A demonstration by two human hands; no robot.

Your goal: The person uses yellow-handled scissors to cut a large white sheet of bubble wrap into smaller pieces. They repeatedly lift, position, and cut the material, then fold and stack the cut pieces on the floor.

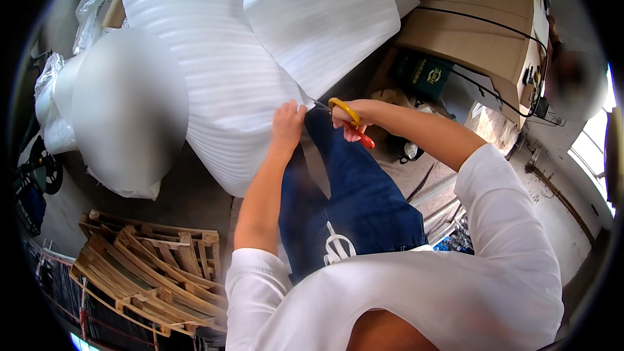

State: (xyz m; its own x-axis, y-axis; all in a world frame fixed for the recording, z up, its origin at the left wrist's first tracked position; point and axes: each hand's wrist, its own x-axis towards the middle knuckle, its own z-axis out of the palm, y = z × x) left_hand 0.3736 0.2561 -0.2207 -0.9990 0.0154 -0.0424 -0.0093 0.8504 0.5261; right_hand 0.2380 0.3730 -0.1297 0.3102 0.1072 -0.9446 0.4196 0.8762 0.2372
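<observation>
A large white foam sheet (208, 58) spreads out before me, with a slit running from its far part toward my hands. My left hand (288, 123) pinches the near edge of the sheet, beside the slit. In my right hand (361, 113) is a pair of scissors (344, 109) with a yellow and a red handle loop. Their blades point left and meet the sheet's edge at the near end of the slit. The loose flap of foam (318, 19) lies to the right of the slit.
On the left stands a big white roll (130, 104), partly blurred. Wooden pallets (156, 273) are stacked at the lower left. Cardboard boxes (481, 0) with a black cable and a dark green box (422, 75) stand at the upper right.
</observation>
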